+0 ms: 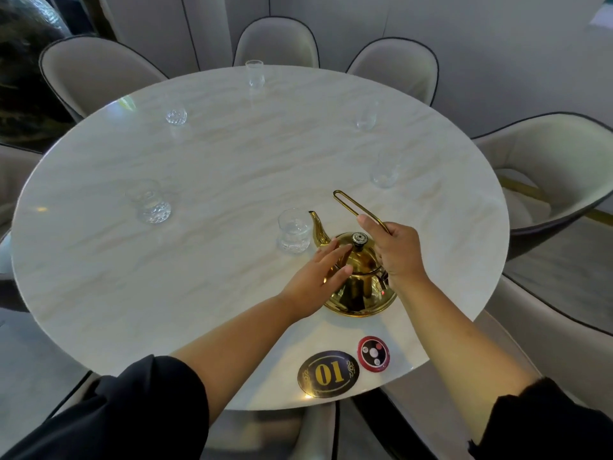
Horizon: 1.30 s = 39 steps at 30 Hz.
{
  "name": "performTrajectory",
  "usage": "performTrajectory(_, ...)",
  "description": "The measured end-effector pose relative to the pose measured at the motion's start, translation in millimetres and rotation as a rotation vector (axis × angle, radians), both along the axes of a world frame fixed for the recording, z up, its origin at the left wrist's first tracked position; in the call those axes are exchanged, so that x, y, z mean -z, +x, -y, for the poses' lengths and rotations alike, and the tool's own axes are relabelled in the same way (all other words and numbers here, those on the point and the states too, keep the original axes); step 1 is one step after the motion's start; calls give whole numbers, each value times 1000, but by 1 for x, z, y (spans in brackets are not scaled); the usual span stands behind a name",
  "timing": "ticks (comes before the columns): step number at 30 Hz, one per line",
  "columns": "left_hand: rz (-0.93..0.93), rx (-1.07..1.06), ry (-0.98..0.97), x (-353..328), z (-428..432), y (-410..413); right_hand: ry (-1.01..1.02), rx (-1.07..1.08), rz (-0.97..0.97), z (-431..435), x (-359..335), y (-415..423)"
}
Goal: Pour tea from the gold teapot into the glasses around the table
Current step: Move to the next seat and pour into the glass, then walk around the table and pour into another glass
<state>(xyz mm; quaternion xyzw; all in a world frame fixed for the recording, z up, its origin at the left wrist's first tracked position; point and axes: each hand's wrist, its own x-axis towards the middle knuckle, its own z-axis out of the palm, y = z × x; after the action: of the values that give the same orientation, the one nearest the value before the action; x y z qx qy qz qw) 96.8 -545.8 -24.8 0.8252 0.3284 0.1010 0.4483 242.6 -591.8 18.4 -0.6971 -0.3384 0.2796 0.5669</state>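
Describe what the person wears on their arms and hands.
Both arms wear loose black fabric: the left sleeve and the right sleeve are bunched up near the elbows, leaving the forearms bare. The left hand and right hand are bare too. No gloves, watch, bracelet or rings show.

Taking the near rim of the round table (99, 277) as six o'clock, the teapot (358, 295) stands at five, its spout toward a glass (293, 230) just beside it, near the middle. Five more glasses (151, 202) (176, 116) (254, 74) (366, 119) (384, 174) stand at nine, eleven, twelve, one and two. A number plaque (328, 373) and call button (374, 355) lie side by side at the six o'clock rim. Chairs (277, 41) ring the table.
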Motion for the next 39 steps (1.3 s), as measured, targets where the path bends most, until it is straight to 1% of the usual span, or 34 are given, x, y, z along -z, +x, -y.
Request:
performTrajectory(8,-1,39,180,-2,34,-9,89,82,-74,46,-6,-9)
performTrajectory(11,33,49,224,-6,52,-6,110,125,-86,69,-10,-12)
performTrajectory(16,79,132,314,-6,81,3,167,227,-102,114,-12,-10)
performTrajectory(20,93,187,356,-6,112,17,183,252,-102,151,-14,1)
performTrajectory(25,112,202,399,-3,163,54,215,273,-118,207,-17,33)
performTrajectory(35,262,119,366,6,294,151,248,178,-133,334,-27,115)
performTrajectory(39,271,139,364,5,334,187,246,209,-128,377,-32,148)
